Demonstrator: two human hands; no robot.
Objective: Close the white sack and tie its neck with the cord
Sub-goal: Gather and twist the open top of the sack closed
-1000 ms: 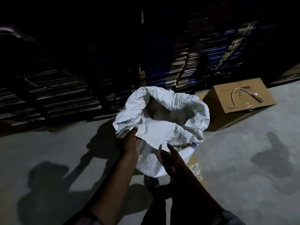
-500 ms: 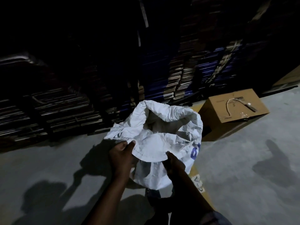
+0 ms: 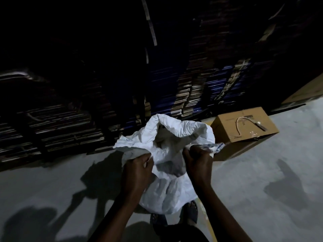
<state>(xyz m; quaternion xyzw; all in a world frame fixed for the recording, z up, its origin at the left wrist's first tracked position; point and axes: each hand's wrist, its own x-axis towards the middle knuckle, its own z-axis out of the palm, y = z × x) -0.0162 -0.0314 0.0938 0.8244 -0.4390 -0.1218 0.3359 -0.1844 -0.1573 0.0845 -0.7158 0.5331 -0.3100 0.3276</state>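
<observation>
The white sack (image 3: pixel 167 187) stands on the concrete floor (image 3: pixel 262 198) before the person's feet, its mouth gaping; what it holds is too dim to tell. The left hand (image 3: pixel 138 169) is fisted on the near-left rim, the right hand (image 3: pixel 198 162) fisted on the right rim. A pale cord (image 3: pixel 238 124) lies atop the cardboard box (image 3: pixel 244 125) beyond.

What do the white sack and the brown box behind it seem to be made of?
White sack: probably woven plastic, with a matte outside. It holds stiff, crinkled folds, and a shinier liner seems to show inside.
Brown box: corrugated cardboard by its look, plain brown and matte, with sharp folded edges.
</observation>
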